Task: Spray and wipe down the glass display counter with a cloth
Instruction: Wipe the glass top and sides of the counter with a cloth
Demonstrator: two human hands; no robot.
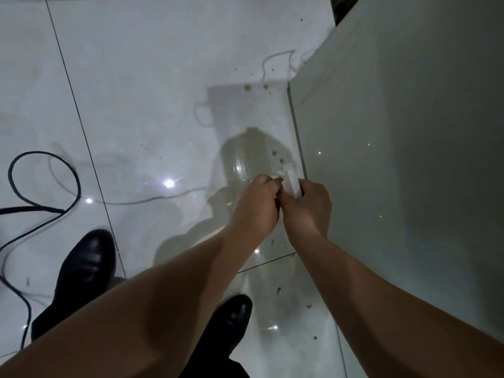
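White plastic spray head (291, 182): short tube, tilted, top end leaning away from the person, small side stub near the top. Held in the air over the floor, just beside the counter panel's bottom edge. Right hand (308, 208) grips its lower part and left hand (256, 205) pinches it from the side, so only the upper half shows. Faint see-through rounded shape just beyond the left hand: bottle body or floor reflection, can't tell. Counter panel (395, 132): upright, pale grey-green, glossy, light specks reflected.
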